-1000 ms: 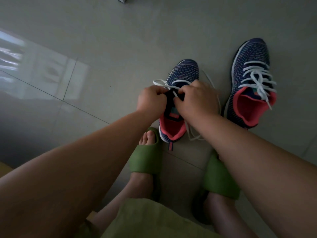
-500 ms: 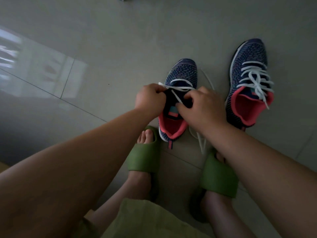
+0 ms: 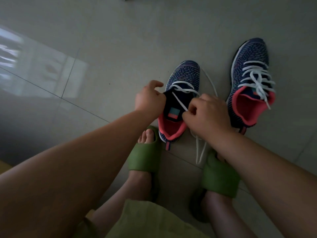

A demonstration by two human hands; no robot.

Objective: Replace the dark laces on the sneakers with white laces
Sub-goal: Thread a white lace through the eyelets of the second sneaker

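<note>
Only one view is given, taken from a camera worn on the head and aimed forward and steeply down at the tiled floor (image 3: 106,48). The forearms are seen entering from the bottom edge, close to the lens. The nearer sneaker (image 3: 181,79) is framed right of centre at arm's reach, beyond the green slippers (image 3: 144,157). Wide-angle bending is seen at the edges.

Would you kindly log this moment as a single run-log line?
stage: lacing near sneaker | left hand: holds its tongue edge | right hand: pinches white lace | far sneaker: white-laced
</note>
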